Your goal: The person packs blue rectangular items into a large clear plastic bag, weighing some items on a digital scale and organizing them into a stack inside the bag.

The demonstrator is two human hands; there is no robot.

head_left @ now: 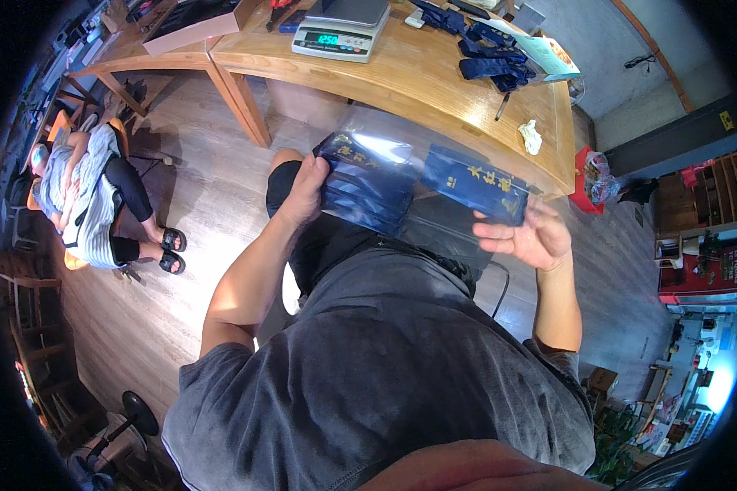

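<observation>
Wooden table runs across 12 o'clock, with a shallow box of dark items on it at 11. Red bin at 2–3 o'clock, clear plastic inside. Clear bag sits between the hands, just off the table's near edge; blue packet stack shows through its film, directly at 3 o'clock from the left hand. That hand is clamped on the stack's 9 o'clock edge, thumb on top. Right hand: palm up, fingers loosely spread and half curled, at the 4 o'clock end of the single blue packet. Can't tell if it's pinching, or whether that packet is inside the film. Both elbows bent.
</observation>
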